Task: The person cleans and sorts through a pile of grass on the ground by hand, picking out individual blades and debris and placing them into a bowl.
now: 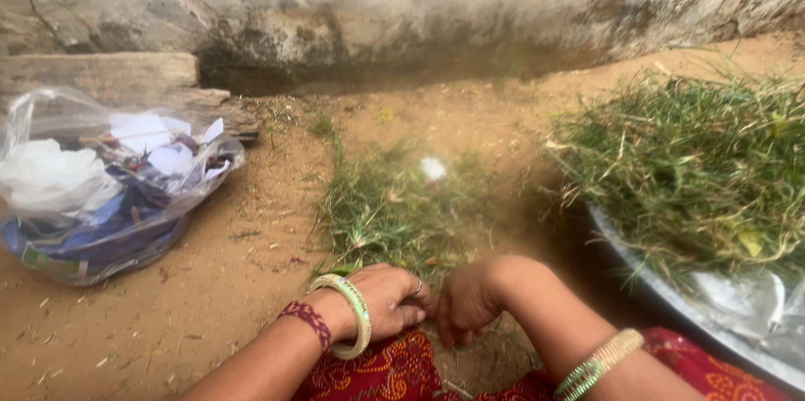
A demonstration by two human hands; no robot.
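1. Red patterned cloth (394,372) at 6 o'clock, under both wrists.
2. Left hand (390,299) and right hand (470,300) curled, fingertips together; what they pinch: cannot tell.
3. Loose grass (390,208) at 12 o'clock of hands.
4. Metal basin (671,292) of grass at 3 o'clock.

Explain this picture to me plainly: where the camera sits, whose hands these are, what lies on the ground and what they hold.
There is no machine here. The one picture comes from a camera worn on a person's head, looking down at their own two bare hands. The left hand, with a green bangle and a dark red thread band at the wrist, and the right hand meet low over the sandy brown ground. Their fingers curl together around something small, probably grass stems; the grip hides it. In front lies a loose heap of cut green grass. To the right a wide metal basin is piled with more grass. To the left sits a clear plastic bag of scraps, against a rough stone wall.
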